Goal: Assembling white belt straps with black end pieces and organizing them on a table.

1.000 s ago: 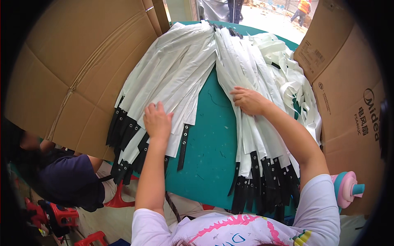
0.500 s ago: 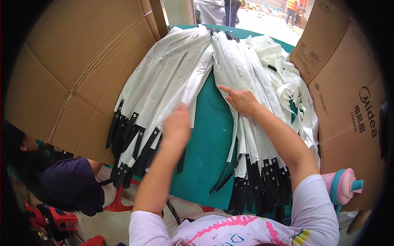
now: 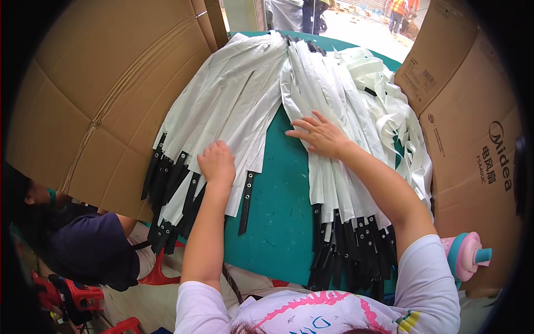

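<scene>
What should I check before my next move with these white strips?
1. Left hand over the left bundle: ok.
2. Left grip closed on a strip: cannot tell; fingers look curled, fingertips hidden.
3. Right hand at the right bundle's inner edge: ok; fingers spread.
4. Near ends of the bundles apart: ok; green table shows between.
5. Black ends level: not ok; they're staggered.
6. Pink bottle away from the right hand: ok.
</scene>
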The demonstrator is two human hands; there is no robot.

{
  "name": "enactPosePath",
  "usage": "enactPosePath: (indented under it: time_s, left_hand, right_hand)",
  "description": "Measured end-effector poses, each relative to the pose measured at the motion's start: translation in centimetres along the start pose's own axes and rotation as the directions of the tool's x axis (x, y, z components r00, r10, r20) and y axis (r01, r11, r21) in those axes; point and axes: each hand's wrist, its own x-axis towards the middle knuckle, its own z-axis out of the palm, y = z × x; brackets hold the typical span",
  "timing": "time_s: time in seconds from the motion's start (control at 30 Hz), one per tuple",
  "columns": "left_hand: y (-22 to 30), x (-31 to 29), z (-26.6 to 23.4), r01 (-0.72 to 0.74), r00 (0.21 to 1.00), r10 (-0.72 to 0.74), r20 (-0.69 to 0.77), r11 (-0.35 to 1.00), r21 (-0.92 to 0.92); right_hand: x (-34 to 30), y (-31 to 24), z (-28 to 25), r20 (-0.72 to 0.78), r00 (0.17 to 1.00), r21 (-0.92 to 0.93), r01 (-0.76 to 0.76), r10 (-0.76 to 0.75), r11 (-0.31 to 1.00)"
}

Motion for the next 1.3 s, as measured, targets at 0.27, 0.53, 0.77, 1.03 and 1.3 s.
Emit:
enactPosePath:
  time_s: [0.27, 0.53, 0.77, 1.03, 1.3]
  left_hand:
    - [10.6, -6.2, -0.9, -0.204, 0.892, 0.322, 0.317, 0.913, -0.353]
    - [3.6, -3.8, 3.1, -0.227, 0.974, 0.210, -0.088, 0.871, -0.436]
    - [-0.5, -0.3, 3.1, -0.277, 0.945, 0.301, 0.128, 0.945, -0.171]
    - [0.1, -2.1, 4.1, -0.277, 0.958, 0.253, -0.135, 0.937, -0.212]
    - [-0.7, -0.8, 1.2, -0.149, 0.974, 0.184, 0.132, 0.960, -0.237]
  right_hand:
    - [0.8, -1.1, 0.3, -0.067, 0.995, -0.096, 0.072, -0.078, 0.993]
    - [0.8, 2.9, 2.7, 0.024, 0.947, 0.075, 0.318, -0.321, 0.945]
    - [-0.2, 2.3, 0.5, 0.184, 0.983, 0.309, -0.055, -0.003, 0.950]
    - [0.4, 0.7, 1.6, 0.060, 0.966, 0.379, -0.255, 0.251, 0.890]
    - [0.5, 0.1, 2.8, -0.023, 0.945, 0.519, -0.268, 0.327, 0.812]
